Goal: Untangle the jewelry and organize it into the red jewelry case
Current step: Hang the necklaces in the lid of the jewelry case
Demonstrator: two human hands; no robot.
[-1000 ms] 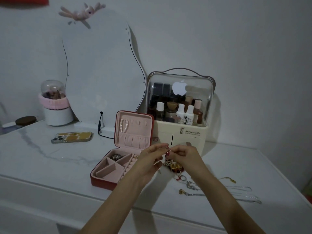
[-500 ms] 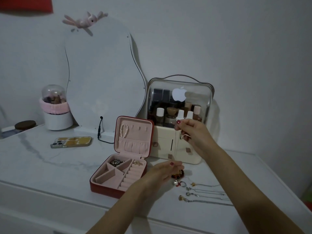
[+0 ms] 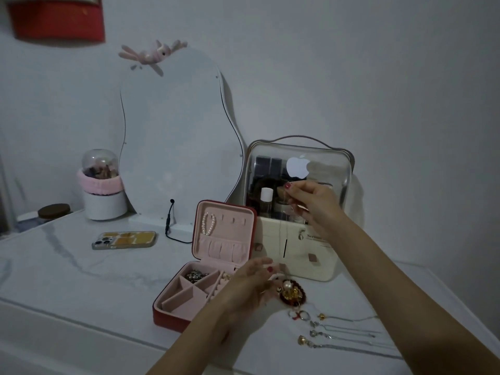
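The red jewelry case stands open on the white table, with a pink lining, a pearl bracelet in its lid and dark jewelry in a back compartment. My right hand is raised in front of the cosmetics box and pinches a thin chain that hangs down. My left hand is low beside the case, its fingers on a tangled heap of red and gold beads. Rings and several laid-out necklaces lie to the right.
A cream cosmetics box with a clear lid stands behind the case. A wavy mirror leans on the wall, with a phone lying in front and a brush holder at the left. The table's front edge is near.
My hands were together over the heap; my right hand has lifted up and away with a thin chain, while my left hand dropped onto the heap. The camera view has tilted slightly up.
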